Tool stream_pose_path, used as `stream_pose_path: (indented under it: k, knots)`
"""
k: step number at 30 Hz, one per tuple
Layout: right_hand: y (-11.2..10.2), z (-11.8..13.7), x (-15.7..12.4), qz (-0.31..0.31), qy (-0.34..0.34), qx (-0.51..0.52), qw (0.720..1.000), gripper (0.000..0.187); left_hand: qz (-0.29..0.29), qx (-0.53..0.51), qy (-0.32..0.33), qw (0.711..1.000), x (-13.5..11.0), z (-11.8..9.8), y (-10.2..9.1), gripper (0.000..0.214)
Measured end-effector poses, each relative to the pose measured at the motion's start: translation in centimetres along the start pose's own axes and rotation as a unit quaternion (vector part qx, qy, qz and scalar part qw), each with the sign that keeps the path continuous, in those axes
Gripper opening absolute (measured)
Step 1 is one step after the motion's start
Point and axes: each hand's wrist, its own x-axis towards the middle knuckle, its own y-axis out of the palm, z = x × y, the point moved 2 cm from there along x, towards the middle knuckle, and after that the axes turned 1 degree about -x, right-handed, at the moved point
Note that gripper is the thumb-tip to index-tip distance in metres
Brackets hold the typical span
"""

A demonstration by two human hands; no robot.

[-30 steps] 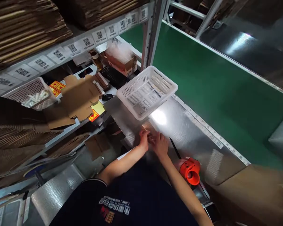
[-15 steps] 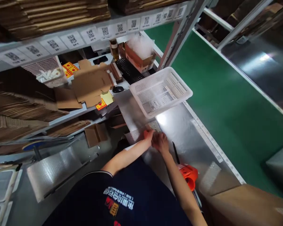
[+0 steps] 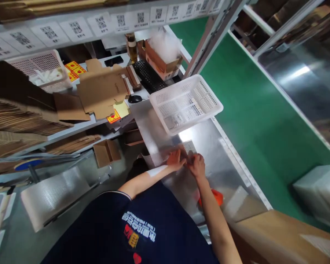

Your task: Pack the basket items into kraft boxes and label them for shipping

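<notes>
On the metal tabletop (image 3: 165, 124), a small flat piece of bubble wrap (image 3: 190, 147), pale and dotted, lies just beyond my hands. My left hand (image 3: 176, 160) rests on the near left of it with its fingers stretched out. My right hand (image 3: 197, 166) has its fingers curled in against the wrap's near right edge, gripping it. Whatever lies inside or under the wrap is hidden. Behind my right forearm, an orange tape dispenser (image 3: 217, 197) is partly covered.
A white perforated basket (image 3: 167, 126) stands beyond my hands. To the left, a shelf holds flattened cardboard (image 3: 100, 91), a mouse (image 3: 135, 99), and a keyboard (image 3: 148, 76). A large carton (image 3: 280, 234) sits at lower right. A bubble wrap roll (image 3: 55, 194) is at lower left.
My hands have moved slightly to the right and a little apart. The left fingers have stretched out. The orange dispenser is now mostly behind my right forearm, and the view has shifted slightly.
</notes>
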Motion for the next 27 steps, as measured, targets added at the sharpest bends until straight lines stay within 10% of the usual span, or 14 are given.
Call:
stream_pose_path:
  k: [5,11,17,27]
  knots:
    - [-0.5,-1.3,1.3,0.004,0.006,0.013,1.000,0.034,0.144,0.127,0.162,0.968,-2.5,3.7,-2.9,0.060]
    - [-2.3,-2.3,4.2,0.008,0.042,-0.041,0.998,0.031,0.180,0.217,0.224,0.933,2.7,2.9,-2.3,0.068]
    - [-2.1,1.0,2.9,-0.042,0.066,-0.106,0.991,0.027,0.177,0.293,0.213,0.915,2.2,2.4,-2.8,0.068]
    - [1.8,9.2,-3.5,-0.027,0.032,-0.023,0.999,0.042,0.150,0.351,0.120,0.916,-4.9,7.7,-9.4,0.070]
